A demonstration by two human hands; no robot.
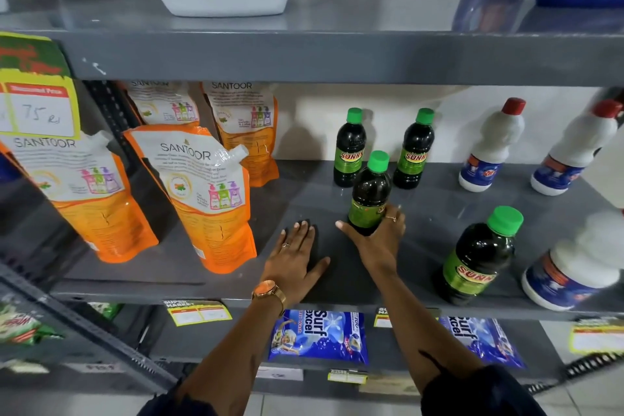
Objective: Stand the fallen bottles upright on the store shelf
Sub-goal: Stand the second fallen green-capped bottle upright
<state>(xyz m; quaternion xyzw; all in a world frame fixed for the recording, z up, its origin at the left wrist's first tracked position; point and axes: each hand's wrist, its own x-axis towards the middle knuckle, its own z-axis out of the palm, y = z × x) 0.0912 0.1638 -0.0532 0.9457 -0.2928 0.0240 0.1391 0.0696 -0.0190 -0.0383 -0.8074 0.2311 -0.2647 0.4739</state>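
Grey metal carries everything in the head view: we reach onto the middle shelf (236, 277) with both bare hands. Our right hand (378, 233) wraps the lower half of a dark bottle (369, 194) with a green cap; the fingers (393, 216) are clamped around its label, thumb on the left side and the others on the right, low down so the base can be steered onto the shelf. It looks upright or very nearly so, base at or just above the metal, in front of the gap between two matching bottles (349, 149) (413, 149) that stand at the back. We judge that it is being set into a row with them.

Our left hand (297, 257) lies flat, palm down on the bare shelf just beside the right, fingers together and holding nothing; a watch (268, 290) sits on that wrist. It seems to be there to brace us while we lean in.

A fourth green-capped bottle (479, 257) stands near the front edge to the right, well apart from the others. White bottles with red caps (493, 149) fill the right side, and orange refill pouches (202, 199) lean on the left. No bottle lying on its side shows on this shelf, so we judge the task close to done, the bottle in hand being the last step here. Blue detergent packets (317, 338) lie on the shelf below.
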